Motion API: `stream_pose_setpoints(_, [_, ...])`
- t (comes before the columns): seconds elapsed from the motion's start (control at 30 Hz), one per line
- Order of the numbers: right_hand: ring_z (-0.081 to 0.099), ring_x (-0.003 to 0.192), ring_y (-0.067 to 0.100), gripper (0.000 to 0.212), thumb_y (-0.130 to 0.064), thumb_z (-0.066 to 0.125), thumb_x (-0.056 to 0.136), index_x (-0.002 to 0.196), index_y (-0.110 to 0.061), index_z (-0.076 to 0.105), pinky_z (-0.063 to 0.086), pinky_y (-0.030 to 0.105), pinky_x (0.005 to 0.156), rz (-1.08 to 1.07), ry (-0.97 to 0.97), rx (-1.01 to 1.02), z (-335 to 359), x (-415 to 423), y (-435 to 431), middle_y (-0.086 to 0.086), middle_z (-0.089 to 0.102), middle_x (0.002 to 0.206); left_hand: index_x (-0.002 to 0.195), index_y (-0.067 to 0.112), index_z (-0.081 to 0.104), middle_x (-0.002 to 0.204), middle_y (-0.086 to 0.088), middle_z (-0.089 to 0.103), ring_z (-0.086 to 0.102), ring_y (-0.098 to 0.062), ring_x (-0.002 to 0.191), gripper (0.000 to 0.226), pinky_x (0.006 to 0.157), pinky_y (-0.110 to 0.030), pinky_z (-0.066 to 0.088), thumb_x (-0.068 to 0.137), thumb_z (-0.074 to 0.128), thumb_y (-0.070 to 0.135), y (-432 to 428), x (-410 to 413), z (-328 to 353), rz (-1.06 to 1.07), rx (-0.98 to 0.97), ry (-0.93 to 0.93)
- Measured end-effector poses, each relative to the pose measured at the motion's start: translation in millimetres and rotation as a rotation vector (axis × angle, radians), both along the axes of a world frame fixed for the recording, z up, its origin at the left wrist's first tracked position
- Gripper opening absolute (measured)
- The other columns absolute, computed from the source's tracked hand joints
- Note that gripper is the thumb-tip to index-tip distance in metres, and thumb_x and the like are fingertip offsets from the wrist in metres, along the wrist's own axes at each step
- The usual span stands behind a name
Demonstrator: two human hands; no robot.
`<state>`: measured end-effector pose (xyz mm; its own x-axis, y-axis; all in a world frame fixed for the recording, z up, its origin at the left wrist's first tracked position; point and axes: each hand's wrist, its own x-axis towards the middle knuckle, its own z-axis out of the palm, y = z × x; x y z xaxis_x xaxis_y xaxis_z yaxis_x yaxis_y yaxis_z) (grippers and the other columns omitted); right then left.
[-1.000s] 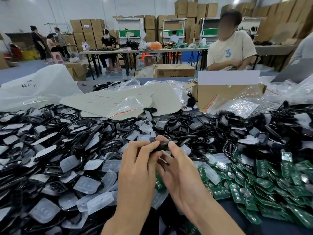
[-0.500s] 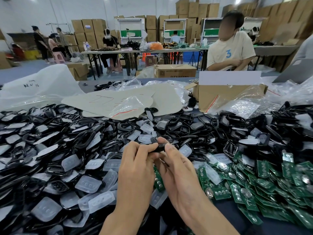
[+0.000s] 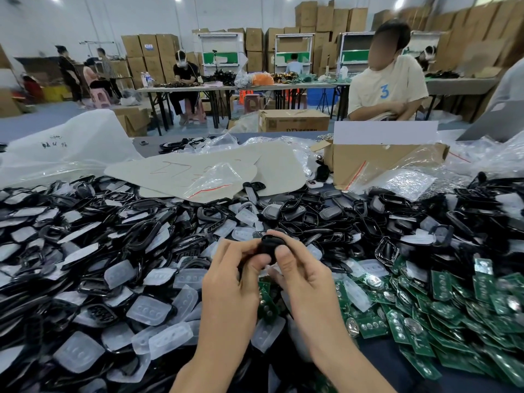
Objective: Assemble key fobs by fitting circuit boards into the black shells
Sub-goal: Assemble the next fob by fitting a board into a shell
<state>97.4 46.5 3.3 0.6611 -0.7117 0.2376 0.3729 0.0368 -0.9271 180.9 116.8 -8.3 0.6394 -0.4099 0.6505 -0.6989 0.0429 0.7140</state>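
A small black key fob shell is held up between both hands above the table's middle. My left hand pinches its left side with curled fingers and thumb. My right hand grips its right side, thumb pressed on the shell's near face. The fingers hide most of the shell, so I cannot see whether a board sits inside. Green circuit boards lie heaped to the right. Black shells and translucent button pads cover the left and centre.
A brown cardboard box with clear plastic bags stands behind the piles at right. Beige card sheets and a white bag lie at the back left. A seated person faces me across the table.
The shell has turned in my fingers from flat and edge-on to more upright. Both hands have shifted slightly to the left and closed tighter around it.
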Motion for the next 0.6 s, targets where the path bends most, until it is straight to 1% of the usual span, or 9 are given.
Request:
stream_pose_setpoints(0.1, [0.069, 0.11, 0.01, 0.022, -0.034, 0.063, 0.09, 0.105, -0.043, 0.077, 0.055, 0.02, 0.089, -0.089, -0.013, -0.059, -2.2, -2.1, -3.7, -0.007, 0.075, 0.113, 0.098, 0.04, 0.065, 0.097, 0.02, 0.066, 0.065, -0.002, 0.094, 0.026, 0.076, -0.01, 0.048, 0.092, 0.068, 0.015, -1.7, -1.2, 1.2, -0.05, 0.013, 0.097])
stream_pose_setpoints(0.17, [0.069, 0.11, 0.011, 0.022, -0.031, 0.065, 0.089, 0.104, -0.042, 0.078, 0.055, 0.021, 0.091, -0.133, -0.019, -0.1, -2.3, -2.5, -4.6, -0.007, 0.073, 0.113, 0.101, 0.046, 0.063, 0.1, 0.024, 0.067, 0.065, 0.001, 0.096, 0.025, 0.079, -0.009, 0.048, 0.092, 0.067, 0.022, -1.7, -3.6, 2.4, -0.064, -0.006, 0.115])
stream_pose_setpoints(0.23, [0.069, 0.108, 0.011, 0.022, -0.027, 0.067, 0.089, 0.103, -0.04, 0.078, 0.054, 0.02, 0.09, -0.166, -0.027, -0.148, -2.4, -3.0, -4.8, -0.007, 0.072, 0.111, 0.106, 0.046, 0.06, 0.104, 0.021, 0.064, 0.065, -0.001, 0.097, 0.019, 0.079, -0.009, 0.048, 0.093, 0.061, 0.032, -0.6, -6.0, 4.4, -0.047, -0.026, 0.046])
stream_pose_setpoints(0.27, [0.069, 0.107, 0.01, 0.023, -0.023, 0.068, 0.09, 0.102, -0.039, 0.078, 0.054, 0.018, 0.089, -0.179, -0.033, -0.168, -2.2, -3.4, -4.4, -0.007, 0.071, 0.109, 0.11, 0.044, 0.059, 0.106, 0.02, 0.062, 0.064, -0.001, 0.097, 0.02, 0.078, -0.008, 0.047, 0.093, 0.06, 0.033, 0.0, -6.8, 4.8, -0.037, -0.041, 0.008])
stream_pose_setpoints(0.33, [0.069, 0.105, 0.008, 0.027, -0.016, 0.068, 0.092, 0.101, -0.039, 0.078, 0.052, 0.015, 0.085, -0.2, -0.032, -0.197, -1.4, -4.0, -3.4, -0.008, 0.07, 0.107, 0.113, 0.043, 0.058, 0.109, 0.02, 0.06, 0.064, 0.0, 0.099, 0.023, 0.078, -0.006, 0.046, 0.093, 0.059, 0.031, 0.5, -8.1, 5.0, -0.022, -0.068, -0.029])
stream_pose_setpoints(0.43, [0.07, 0.101, 0.007, 0.033, -0.013, 0.069, 0.092, 0.097, -0.044, 0.077, 0.053, 0.013, 0.081, -0.216, -0.011, -0.189, -1.0, -4.2, -2.0, -0.01, 0.072, 0.103, 0.111, 0.036, 0.059, 0.107, 0.018, 0.061, 0.064, 0.001, 0.097, 0.02, 0.077, -0.006, 0.047, 0.093, 0.06, 0.029, 0.7, -9.4, 3.4, -0.008, -0.088, -0.042])
stream_pose_setpoints(0.5, [0.071, 0.097, 0.006, 0.032, -0.015, 0.071, 0.092, 0.094, -0.047, 0.074, 0.053, 0.013, 0.078, -0.224, 0.019, -0.183, -1.1, -4.4, -1.3, -0.01, 0.074, 0.101, 0.109, 0.034, 0.059, 0.105, 0.017, 0.062, 0.065, 0.002, 0.094, 0.019, 0.076, -0.005, 0.046, 0.092, 0.063, 0.026, 0.9, -9.4, 2.4, 0.006, -0.111, -0.044])
stream_pose_setpoints(0.6, [0.07, 0.1, 0.007, 0.017, -0.028, 0.071, 0.089, 0.096, -0.044, 0.072, 0.053, 0.014, 0.077, -0.253, 0.034, -0.242, -0.4, -5.5, -0.5, -0.012, 0.072, 0.102, 0.104, 0.035, 0.057, 0.104, 0.017, 0.061, 0.065, 0.0, 0.092, 0.017, 0.075, -0.006, 0.046, 0.092, 0.064, 0.025, 1.3, -9.1, 2.6, 0.001, -0.12, -0.045])
